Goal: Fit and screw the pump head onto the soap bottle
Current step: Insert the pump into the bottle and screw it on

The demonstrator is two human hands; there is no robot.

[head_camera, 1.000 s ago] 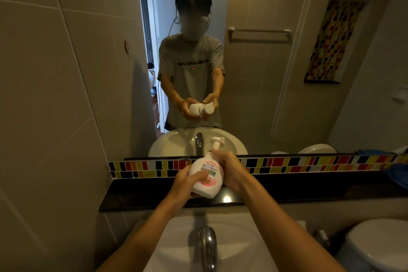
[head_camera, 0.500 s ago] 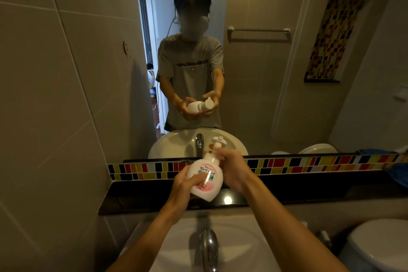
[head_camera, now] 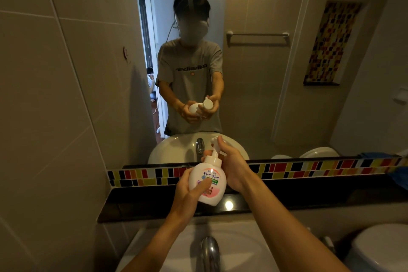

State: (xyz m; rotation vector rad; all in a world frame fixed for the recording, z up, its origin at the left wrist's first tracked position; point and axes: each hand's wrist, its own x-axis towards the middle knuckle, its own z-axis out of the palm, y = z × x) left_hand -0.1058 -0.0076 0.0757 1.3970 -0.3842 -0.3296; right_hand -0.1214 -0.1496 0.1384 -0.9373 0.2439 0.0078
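A white soap bottle [head_camera: 213, 192] with a pink and green label is held over the sink, tilted away from me. My left hand [head_camera: 189, 192] grips its body from the left, thumb across the label. The white pump head [head_camera: 214, 147] sits on the bottle's neck, its nozzle pointing up and away. My right hand [head_camera: 233, 166] wraps around the pump collar and neck from the right, fingers reaching up to the nozzle. The mirror shows the same grip from the front.
Below my arms are a white sink [head_camera: 234, 247] and its chrome tap [head_camera: 209, 249]. A black ledge [head_camera: 136, 205] with a coloured mosaic strip [head_camera: 309, 169] runs under the mirror. A white toilet lid [head_camera: 384, 249] is at bottom right; a tiled wall [head_camera: 55, 117] stands close on the left.
The bottle has tipped a little further away from me. My right hand has slid around the pump collar, and the nozzle has turned.
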